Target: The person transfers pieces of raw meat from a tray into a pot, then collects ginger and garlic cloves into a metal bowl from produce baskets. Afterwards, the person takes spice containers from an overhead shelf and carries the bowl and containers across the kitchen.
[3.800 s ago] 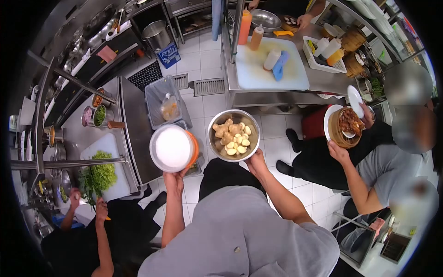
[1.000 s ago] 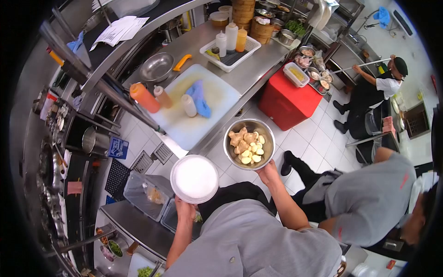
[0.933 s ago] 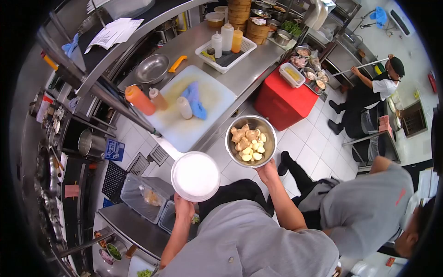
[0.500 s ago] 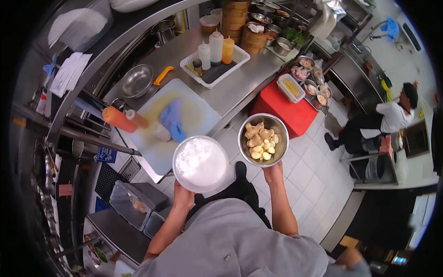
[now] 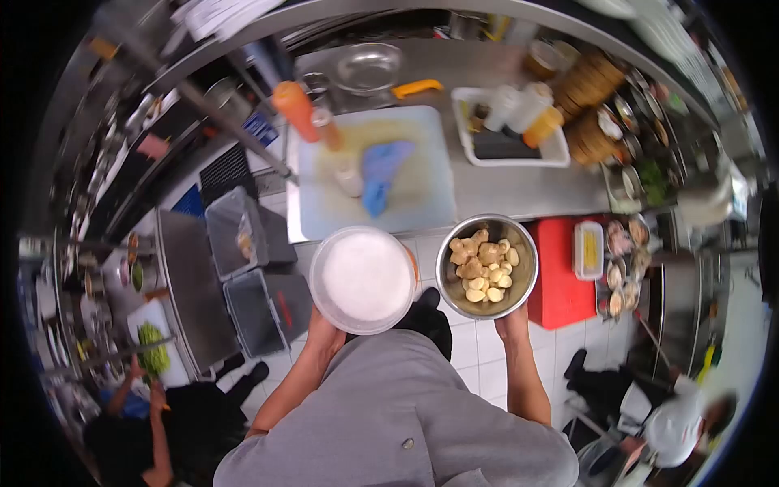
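Observation:
My left hand (image 5: 324, 333) grips a round clear plastic tub (image 5: 317, 307) from below, its fingers mostly hidden. Fine white powder or grains (image 5: 362, 274) fill the tub. Under a steel bowl (image 5: 525, 286) is my right hand (image 5: 513, 322), holding it near the front rim. Knobs of ginger (image 5: 477, 252) and peeled garlic cloves (image 5: 489, 284) lie inside that bowl. Both containers are held level, side by side in front of my body. Beyond the tub, a cutting board (image 5: 422, 213) on the counter carries a crumpled blue cloth (image 5: 385, 174).
Squeeze bottles (image 5: 296, 109) stand by the board; an orange-handled tool (image 5: 418, 88) lies behind it. A white basket (image 5: 519, 160) holds more bottles. Right of the bowl is a red box (image 5: 560, 276). Co-workers are at lower left (image 5: 154, 430) and lower right (image 5: 677, 422). Bins (image 5: 256, 312) stand left.
The view has turned left, so the counter lies straight ahead and a co-worker handling greens appears at lower left. Both hands still hold the tub and bowl; the powder's surface looks more level.

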